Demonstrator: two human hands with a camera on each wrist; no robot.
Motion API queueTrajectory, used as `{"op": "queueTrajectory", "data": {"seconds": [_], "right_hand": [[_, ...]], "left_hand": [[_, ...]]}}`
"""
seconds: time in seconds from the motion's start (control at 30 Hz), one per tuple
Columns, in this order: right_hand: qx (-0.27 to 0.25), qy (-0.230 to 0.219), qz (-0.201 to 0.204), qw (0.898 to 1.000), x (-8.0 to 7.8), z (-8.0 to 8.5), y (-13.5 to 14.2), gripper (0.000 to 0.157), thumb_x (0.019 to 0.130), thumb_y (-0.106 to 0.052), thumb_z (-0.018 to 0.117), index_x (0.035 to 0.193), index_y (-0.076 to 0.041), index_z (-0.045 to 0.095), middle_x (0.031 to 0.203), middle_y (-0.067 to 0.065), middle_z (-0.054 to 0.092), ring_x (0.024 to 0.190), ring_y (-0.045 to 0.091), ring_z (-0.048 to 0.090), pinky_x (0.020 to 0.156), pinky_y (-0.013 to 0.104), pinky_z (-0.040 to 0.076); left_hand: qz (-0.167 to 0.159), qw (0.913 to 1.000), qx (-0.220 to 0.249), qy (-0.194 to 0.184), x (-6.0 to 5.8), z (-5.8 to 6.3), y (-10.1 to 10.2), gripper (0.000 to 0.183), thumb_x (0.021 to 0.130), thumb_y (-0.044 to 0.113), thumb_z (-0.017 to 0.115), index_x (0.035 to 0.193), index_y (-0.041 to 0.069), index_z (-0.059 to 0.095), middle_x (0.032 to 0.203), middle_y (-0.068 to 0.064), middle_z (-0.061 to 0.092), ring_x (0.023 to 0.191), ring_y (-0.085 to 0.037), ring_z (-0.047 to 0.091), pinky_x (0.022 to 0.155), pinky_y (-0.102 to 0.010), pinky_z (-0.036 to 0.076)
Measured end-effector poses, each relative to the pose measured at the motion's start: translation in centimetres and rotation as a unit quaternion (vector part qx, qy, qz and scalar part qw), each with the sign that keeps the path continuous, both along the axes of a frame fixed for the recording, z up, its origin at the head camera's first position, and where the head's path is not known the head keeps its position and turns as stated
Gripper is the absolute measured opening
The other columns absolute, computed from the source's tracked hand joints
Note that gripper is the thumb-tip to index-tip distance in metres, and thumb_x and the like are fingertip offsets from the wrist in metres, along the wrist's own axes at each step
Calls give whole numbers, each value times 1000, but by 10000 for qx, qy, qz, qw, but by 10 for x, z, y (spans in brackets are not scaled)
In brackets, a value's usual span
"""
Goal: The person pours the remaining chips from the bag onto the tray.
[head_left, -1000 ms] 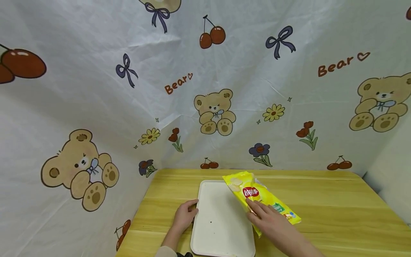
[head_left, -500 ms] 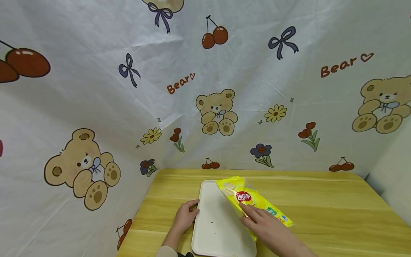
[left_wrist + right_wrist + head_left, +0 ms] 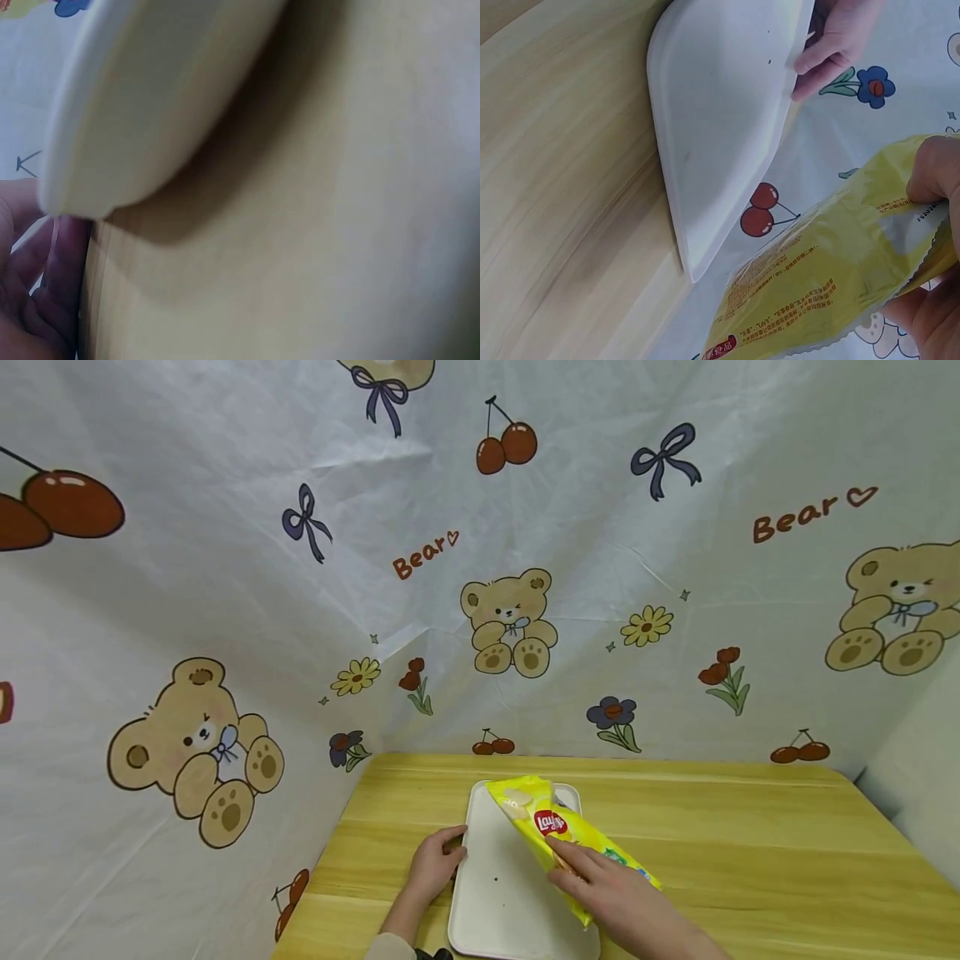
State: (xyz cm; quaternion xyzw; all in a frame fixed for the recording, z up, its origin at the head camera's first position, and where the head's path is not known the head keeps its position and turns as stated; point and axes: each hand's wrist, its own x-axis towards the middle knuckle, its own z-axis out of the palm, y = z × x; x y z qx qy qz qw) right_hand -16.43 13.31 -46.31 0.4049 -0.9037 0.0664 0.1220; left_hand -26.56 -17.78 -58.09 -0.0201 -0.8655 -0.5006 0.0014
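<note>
A yellow Lay's bag of chips (image 3: 546, 833) is tilted above the right half of a white tray (image 3: 491, 893). My right hand (image 3: 618, 893) grips the bag by its near edge; in the right wrist view the thumb lies on the bag's printed back (image 3: 817, 270) and the fingers are behind it. My left hand (image 3: 437, 864) holds the tray's left rim between thumb and fingers, as the right wrist view shows the other hand (image 3: 838, 45) on that rim. The left wrist view has the tray's underside (image 3: 150, 112) with fingers at its rim.
A wooden table (image 3: 765, 852) carries the tray and stretches off to the right. Behind and to the left hangs a pale cloth (image 3: 375, 593) with bears, cherries and flowers. Small dark specks mark the tray.
My right hand has carried the bag of chips leftward, further over the tray. More of the tray's far right corner shows now. The left hand stays on the rim.
</note>
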Motion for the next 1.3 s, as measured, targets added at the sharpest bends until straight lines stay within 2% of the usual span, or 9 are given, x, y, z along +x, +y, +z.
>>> {"op": "queueTrajectory", "data": {"seconds": [0.1, 0.27, 0.33, 0.53, 0.73, 1.03, 1.2, 1.3], "right_hand": [[-100, -22, 30, 9999, -1, -1, -1, 58, 88, -15, 75, 136, -36, 52, 156, -2, 41, 116, 17, 58, 86, 34, 59], [-213, 313, -24, 9993, -2, -2, -3, 55, 86, -14, 77, 131, -36, 54, 153, -2, 44, 112, 15, 60, 82, 32, 60], [-238, 326, -64, 9992, -2, -2, -4, 57, 85, -13, 78, 130, -37, 55, 152, -2, 45, 110, 15, 61, 80, 31, 60], [-367, -12, -9, 9993, -2, 0, -4, 63, 85, -13, 78, 135, -40, 51, 154, -3, 42, 110, 17, 61, 79, 30, 61], [-579, -30, 126, 9982, -2, 1, -3, 72, 82, -8, 80, 139, -39, 49, 156, -2, 41, 108, 17, 62, 75, 24, 60], [-808, 38, 168, 9966, -2, 4, -5, 81, 73, 5, 82, 136, -35, 52, 153, 0, 45, 98, 18, 62, 69, 18, 57], [-986, 32, 231, 9949, -2, 5, -6, 82, 70, 10, 82, 134, -33, 54, 151, 0, 47, 99, 17, 64, 72, 21, 59], [-1097, -196, 184, 9936, -2, 6, -6, 83, 68, 13, 82, 132, -32, 55, 151, 0, 47, 100, 17, 65, 76, 24, 60]], "left_hand": [[-2, 10000, -25, 9, 0, -1, 0, 39, 94, 11, 66, 133, 9, 65, 101, -8, 67, 69, -15, 58, 55, -27, 52], [-12, 10000, -65, 27, -1, -1, 0, 39, 94, 11, 66, 133, 9, 65, 99, -8, 67, 68, -15, 57, 55, -27, 51], [-16, 10000, -84, 41, -1, -1, -1, 39, 94, 11, 66, 133, 9, 65, 104, -10, 68, 70, -15, 58, 56, -27, 52], [23, 9999, -160, 26, -3, -4, -1, 38, 94, 12, 67, 131, 12, 66, 123, -12, 68, 82, -15, 60, 61, -26, 53], [17, 9990, -397, 189, -4, -4, -2, 38, 92, 13, 69, 130, 13, 68, 128, -11, 67, 96, -18, 60, 72, -28, 52], [44, 9986, -454, 261, -4, -2, -2, 38, 92, 13, 69, 130, 12, 68, 128, -11, 68, 96, -18, 60, 74, -28, 51], [58, 9985, -460, 281, -2, -1, -2, 37, 92, 13, 69, 130, 12, 68, 128, -11, 68, 98, -18, 60, 75, -30, 51], [69, 9986, -446, 264, -2, -1, -1, 37, 93, 14, 69, 130, 13, 68, 128, -10, 68, 99, -18, 61, 75, -29, 52]]}}
